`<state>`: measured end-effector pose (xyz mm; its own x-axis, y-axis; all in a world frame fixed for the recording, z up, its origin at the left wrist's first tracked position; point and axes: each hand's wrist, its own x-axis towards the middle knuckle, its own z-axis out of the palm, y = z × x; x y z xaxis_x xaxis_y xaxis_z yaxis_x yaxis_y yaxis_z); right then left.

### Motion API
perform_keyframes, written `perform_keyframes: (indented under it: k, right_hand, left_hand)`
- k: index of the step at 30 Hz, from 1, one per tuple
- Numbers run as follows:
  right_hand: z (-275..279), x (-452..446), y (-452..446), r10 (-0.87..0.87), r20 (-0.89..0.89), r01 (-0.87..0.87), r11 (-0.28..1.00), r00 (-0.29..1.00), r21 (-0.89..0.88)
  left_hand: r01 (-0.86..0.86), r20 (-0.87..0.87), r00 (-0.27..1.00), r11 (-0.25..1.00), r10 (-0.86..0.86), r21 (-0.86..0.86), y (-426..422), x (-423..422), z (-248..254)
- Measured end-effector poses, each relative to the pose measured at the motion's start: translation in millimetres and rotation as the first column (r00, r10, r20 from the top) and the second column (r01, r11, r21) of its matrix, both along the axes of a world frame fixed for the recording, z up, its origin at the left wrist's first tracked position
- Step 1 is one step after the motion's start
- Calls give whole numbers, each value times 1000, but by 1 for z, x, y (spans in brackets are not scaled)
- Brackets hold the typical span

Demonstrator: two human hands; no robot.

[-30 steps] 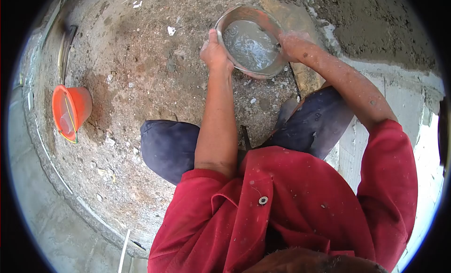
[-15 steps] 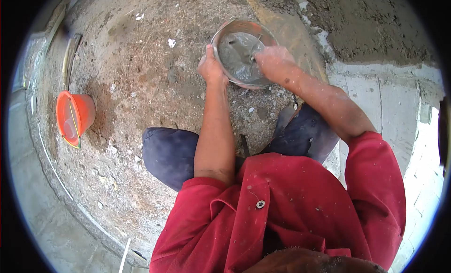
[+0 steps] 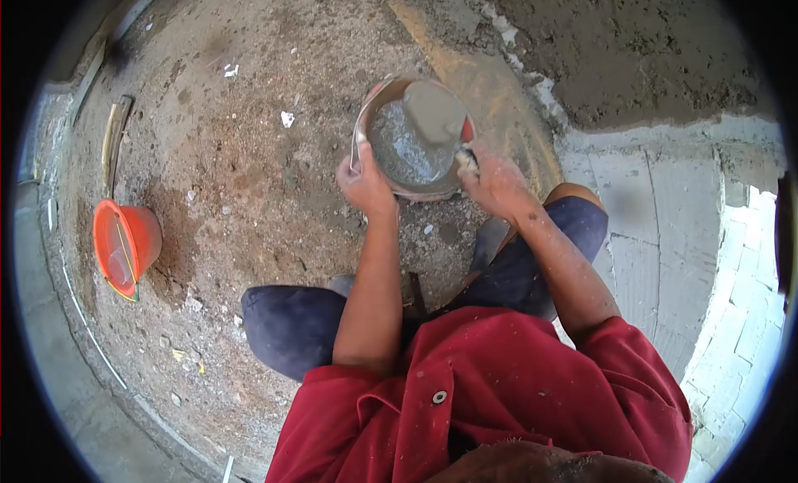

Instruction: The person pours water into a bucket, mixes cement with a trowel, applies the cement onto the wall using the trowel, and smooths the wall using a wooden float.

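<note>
A round bucket (image 3: 362,124) stands on the ground ahead of me, with wet grey mortar (image 3: 406,155) inside. My left hand (image 3: 366,185) is closed around its near left rim, the thumb on the wall beside a thin wire handle. In my right hand (image 3: 497,184), at the near right rim, is the handle of a trowel (image 3: 435,111). The trowel's broad blade lies over the far right part of the bucket, and its face looks coated with grey mortar. A small red patch shows near the handle; I cannot tell what it belongs to.
An orange bucket (image 3: 150,238) lies tipped on the gravelly ground to the left, near a wooden strip (image 3: 115,146). A bed of wet, rough mortar (image 3: 648,51) is at the far right, with grey slabs (image 3: 628,209) nearer me. My bent knees flank the work.
The trowel blade, earlier down in the mortar and hidden, is now raised into sight with mortar on it. My right hand has moved nearer my body. The view has shifted.
</note>
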<state>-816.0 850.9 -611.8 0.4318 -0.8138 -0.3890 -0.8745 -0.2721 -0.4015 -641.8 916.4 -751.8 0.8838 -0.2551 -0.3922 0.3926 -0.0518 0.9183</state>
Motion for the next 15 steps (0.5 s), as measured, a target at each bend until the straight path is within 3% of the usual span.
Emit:
perform_keyframes:
  k: [2,4,6,8,11,14,15]
  right_hand:
    - [28,-2,-15,179,-96,-179,984,979,4]
    - [49,6,-35,266,-260,-279,960,928,-16]
    - [46,20,-69,325,-380,-401,906,866,-138]
    - [20,37,-97,379,-456,-500,847,805,-179]
    - [-34,54,-100,561,-421,-671,720,713,-177]
    - [-10,52,-103,651,-383,-725,684,655,-78]
    - [9,44,-107,618,-358,-685,722,700,-94]
  left_hand:
    - [133,-142,982,990,-126,44,19,-18,-8]
    - [224,-321,910,962,-264,-159,37,-46,-22]
    - [138,-467,821,908,-328,-395,41,-64,-38]
    - [137,-562,701,857,-438,-498,34,-62,-35]
    - [168,-626,576,826,-526,-538,29,-56,-41]
    - [202,-557,668,841,-493,-502,28,-47,-30]
    - [198,-542,691,847,-478,-494,26,-43,-21]
